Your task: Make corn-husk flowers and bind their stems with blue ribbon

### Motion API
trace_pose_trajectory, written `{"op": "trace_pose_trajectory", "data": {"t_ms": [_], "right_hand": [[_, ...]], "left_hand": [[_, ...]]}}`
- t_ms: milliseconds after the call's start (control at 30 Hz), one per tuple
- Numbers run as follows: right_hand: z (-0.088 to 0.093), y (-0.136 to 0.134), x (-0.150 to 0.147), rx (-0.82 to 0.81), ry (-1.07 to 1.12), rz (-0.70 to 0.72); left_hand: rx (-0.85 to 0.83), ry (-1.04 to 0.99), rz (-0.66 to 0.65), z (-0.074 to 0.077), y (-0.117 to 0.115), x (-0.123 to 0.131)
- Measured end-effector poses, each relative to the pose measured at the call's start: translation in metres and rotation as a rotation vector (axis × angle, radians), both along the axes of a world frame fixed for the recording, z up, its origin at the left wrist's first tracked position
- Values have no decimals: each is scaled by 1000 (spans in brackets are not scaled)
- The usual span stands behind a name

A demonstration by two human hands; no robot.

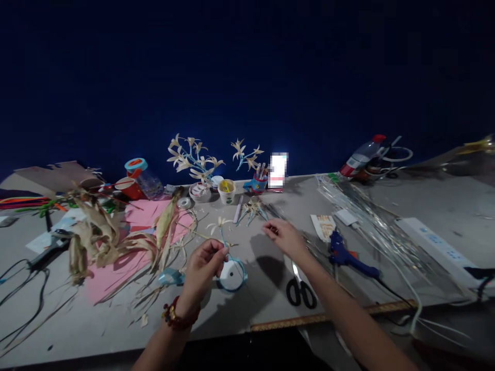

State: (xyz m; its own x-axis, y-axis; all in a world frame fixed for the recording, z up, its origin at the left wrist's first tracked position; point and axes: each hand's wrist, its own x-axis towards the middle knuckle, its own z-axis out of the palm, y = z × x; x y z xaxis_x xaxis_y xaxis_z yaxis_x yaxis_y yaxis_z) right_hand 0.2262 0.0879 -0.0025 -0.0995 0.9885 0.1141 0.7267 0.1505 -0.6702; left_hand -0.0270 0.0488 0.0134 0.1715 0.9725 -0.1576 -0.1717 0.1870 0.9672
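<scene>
My left hand (203, 268) is closed in a pinch on the blue-wrapped stem of a small pale husk flower (219, 223), which stands up from the fingers. A loop of blue ribbon (240, 268) curls from the stem around a white tape roll (229, 274) on the grey table (251, 304). My right hand (284, 236) is held a little to the right, fingers pinched on a thin strand I cannot make out. A red bead bracelet is on my left wrist.
Black scissors (299, 289) and a blue glue gun (346, 255) lie right of my hands. Dried corn husks (100, 234) on pink paper (143, 216) fill the left. Finished flower sprigs (193, 157), small cups, a bottle (361, 157), a power strip (435, 245) and cellophane lie behind.
</scene>
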Motion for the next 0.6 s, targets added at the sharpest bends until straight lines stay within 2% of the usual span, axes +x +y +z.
{"op": "trace_pose_trajectory", "data": {"t_ms": [133,300,433,600], "right_hand": [[-4,37,21,-32,-131,-152],[-23,68,9,-155,-163,-197],[-31,75,10,-180,-56,-226],[-16,59,22,-166,244,-208]], "left_hand": [[6,-41,-5,2,-1,8],[35,-36,-3,4,-3,11],[38,-60,0,1,-3,9],[-12,-99,-20,-3,3,13]]}}
